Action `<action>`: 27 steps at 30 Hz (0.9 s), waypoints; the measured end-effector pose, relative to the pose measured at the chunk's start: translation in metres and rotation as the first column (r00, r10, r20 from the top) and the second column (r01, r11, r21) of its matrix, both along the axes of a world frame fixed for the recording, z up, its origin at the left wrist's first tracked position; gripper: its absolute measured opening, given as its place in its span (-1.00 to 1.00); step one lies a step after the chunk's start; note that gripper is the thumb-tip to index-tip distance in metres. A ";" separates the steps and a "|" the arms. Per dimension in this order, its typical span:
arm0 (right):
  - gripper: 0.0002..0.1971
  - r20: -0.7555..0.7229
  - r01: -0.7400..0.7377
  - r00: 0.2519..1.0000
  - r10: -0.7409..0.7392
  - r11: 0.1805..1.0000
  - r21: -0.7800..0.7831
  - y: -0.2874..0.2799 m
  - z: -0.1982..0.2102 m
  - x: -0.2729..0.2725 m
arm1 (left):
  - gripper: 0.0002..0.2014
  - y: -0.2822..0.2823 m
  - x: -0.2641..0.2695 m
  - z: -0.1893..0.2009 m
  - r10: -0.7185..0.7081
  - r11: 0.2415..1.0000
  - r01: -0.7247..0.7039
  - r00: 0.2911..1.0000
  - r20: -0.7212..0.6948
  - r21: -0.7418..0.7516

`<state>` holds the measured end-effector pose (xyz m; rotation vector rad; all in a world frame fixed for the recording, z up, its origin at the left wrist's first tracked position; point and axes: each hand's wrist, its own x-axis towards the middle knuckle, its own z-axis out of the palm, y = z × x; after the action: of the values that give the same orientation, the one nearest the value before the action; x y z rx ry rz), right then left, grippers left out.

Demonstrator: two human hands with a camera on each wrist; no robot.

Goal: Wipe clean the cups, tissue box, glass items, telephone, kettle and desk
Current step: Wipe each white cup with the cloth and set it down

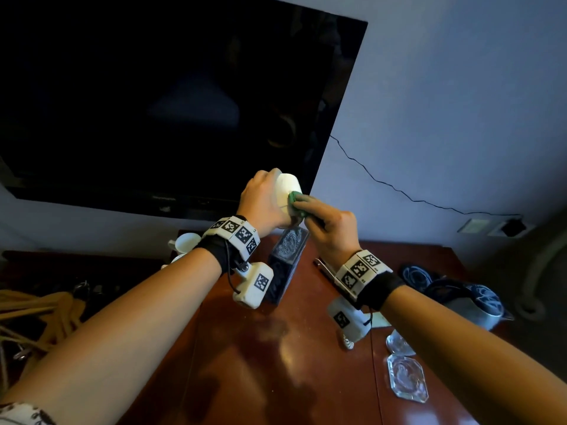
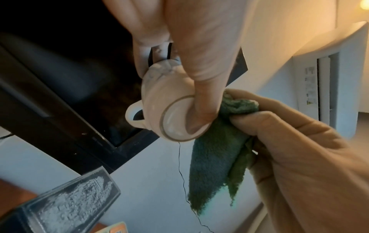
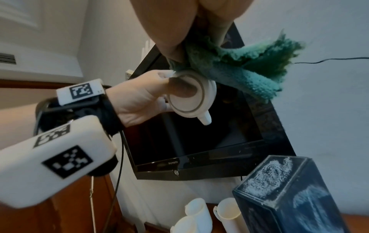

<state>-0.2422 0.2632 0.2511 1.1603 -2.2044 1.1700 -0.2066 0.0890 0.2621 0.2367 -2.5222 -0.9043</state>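
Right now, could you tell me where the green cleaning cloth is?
The green terry cloth is bunched in the right hand, pressed against the white ceramic cup held by the left hand, above the desk.

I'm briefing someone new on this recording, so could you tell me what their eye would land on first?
The white cup, held up in front of the dark television: the left hand grips it, thumb inside the rim. The right hand bunches a green cloth against its side. Below, the dark tissue box stands on the reddish desk.
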 end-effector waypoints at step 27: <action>-0.62 0.704 0.180 0.708 -0.046 0.977 -0.117 -0.027 -0.015 -0.024 | 0.08 0.002 -0.018 -0.016 0.096 0.984 -0.090 0.995 -0.031 0.154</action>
<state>-0.2663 0.2358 0.2361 0.5140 -2.5547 1.9472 -0.2249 0.0907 0.2462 0.3787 -2.3873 -1.0550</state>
